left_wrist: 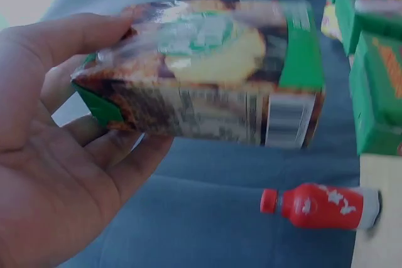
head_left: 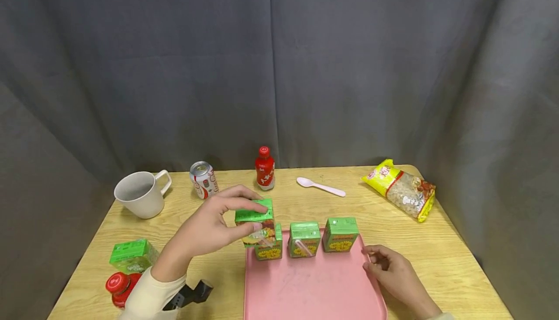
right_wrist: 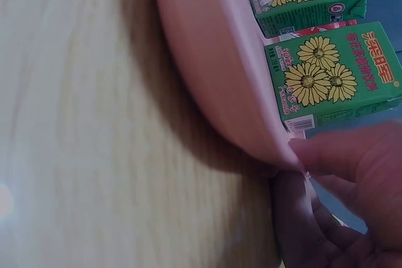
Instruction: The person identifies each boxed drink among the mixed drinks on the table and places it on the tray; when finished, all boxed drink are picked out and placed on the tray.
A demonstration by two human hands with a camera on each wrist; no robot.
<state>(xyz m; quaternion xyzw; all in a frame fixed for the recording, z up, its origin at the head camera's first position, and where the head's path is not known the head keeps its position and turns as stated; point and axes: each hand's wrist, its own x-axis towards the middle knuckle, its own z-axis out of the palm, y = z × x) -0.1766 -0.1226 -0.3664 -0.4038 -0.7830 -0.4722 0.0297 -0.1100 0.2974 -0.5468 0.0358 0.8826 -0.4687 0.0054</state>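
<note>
My left hand (head_left: pixel 214 225) grips a green and brown drink carton (head_left: pixel 255 223) by its top end, above the back left corner of the pink tray (head_left: pixel 310 286). In the left wrist view the carton (left_wrist: pixel 213 73) lies between thumb and fingers, a barcode on its side. Three green drink cartons with yellow flowers stand along the tray's back edge: a left one (head_left: pixel 268 249) partly hidden by the held carton, a middle one (head_left: pixel 304 240) and a right one (head_left: pixel 340 235). My right hand (head_left: pixel 395 276) pinches the tray's right rim, thumb on top in the right wrist view.
Behind the tray stand a red bottle (head_left: pixel 265 168) and a soda can (head_left: pixel 204 180); a pink spoon (head_left: pixel 322 187) lies there. A grey mug (head_left: pixel 141 196) is back left, a yellow snack bag (head_left: pixel 402 190) back right. Near my left forearm are a green carton (head_left: pixel 133 257) and another red-capped bottle (head_left: pixel 120 286).
</note>
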